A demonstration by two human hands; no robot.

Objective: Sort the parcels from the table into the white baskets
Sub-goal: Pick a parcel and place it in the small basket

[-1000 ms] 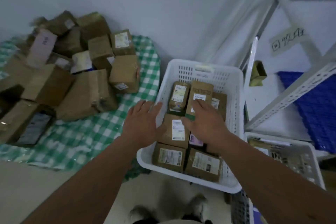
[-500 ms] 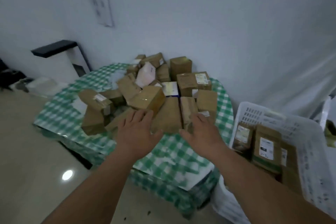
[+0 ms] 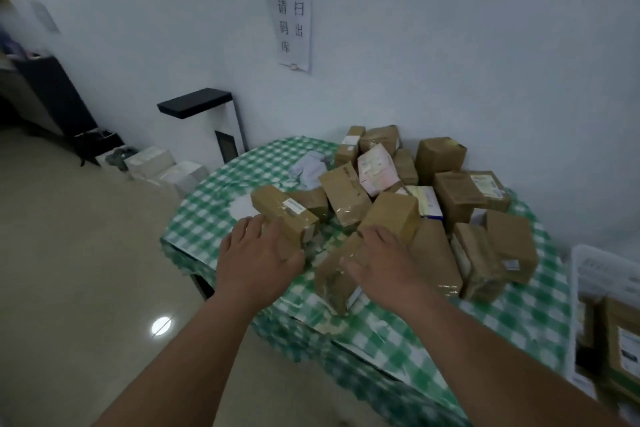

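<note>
A pile of brown cardboard parcels (image 3: 446,198) lies on the round table with a green checked cloth (image 3: 512,315). My left hand (image 3: 256,253) reaches with spread fingers to a long brown parcel with a white label (image 3: 282,211) at the pile's near left; its fingertips touch the box. My right hand (image 3: 377,263) lies flat with straight fingers on a taped brown parcel (image 3: 332,277) at the front of the pile. A white basket (image 3: 585,260) with several labelled parcels stands at the right edge, partly cut off.
A white wall with paper notices (image 3: 291,3) rises behind the table. A white stand with a black top (image 3: 197,104) and low white boxes (image 3: 162,166) sit on the beige floor to the left. Dark furniture (image 3: 48,94) stands at the far left.
My view has swung left from the basket to the table. Both hands left the basket's parcels and moved forward onto the pile's front parcels.
</note>
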